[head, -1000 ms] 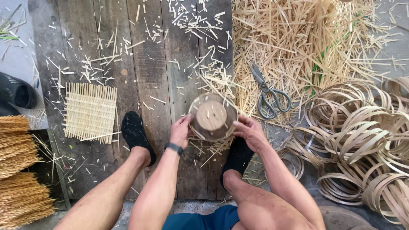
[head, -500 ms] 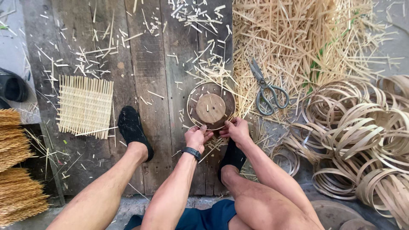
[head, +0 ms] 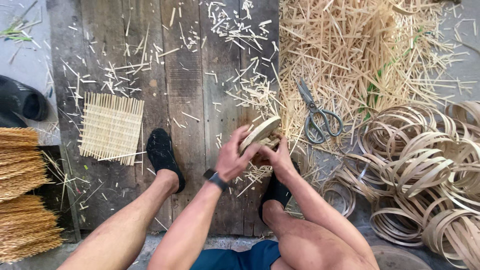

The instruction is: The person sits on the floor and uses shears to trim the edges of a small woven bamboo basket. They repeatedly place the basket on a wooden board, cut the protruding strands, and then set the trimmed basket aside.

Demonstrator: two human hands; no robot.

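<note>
A small round woven bamboo basket (head: 261, 134) with a pale rim is tilted on its side, lifted just above the wooden boards (head: 190, 75). My left hand (head: 234, 156) grips its near left side, with a dark band on the wrist. Under the basket's right side, my right hand (head: 277, 159) holds it from below. My two feet in black socks rest on the boards either side of my hands.
A flat woven bamboo mat (head: 111, 127) lies at the left. Grey scissors (head: 317, 114) lie on a heap of bamboo strips (head: 360, 55). Coiled bamboo hoops (head: 425, 170) pile up at the right. Bundled splints (head: 22, 200) and a black shoe (head: 20, 102) sit at the left edge.
The basket stood upright on the boards with both hands at its near rim; now both hands have lifted and tipped it onto its side.
</note>
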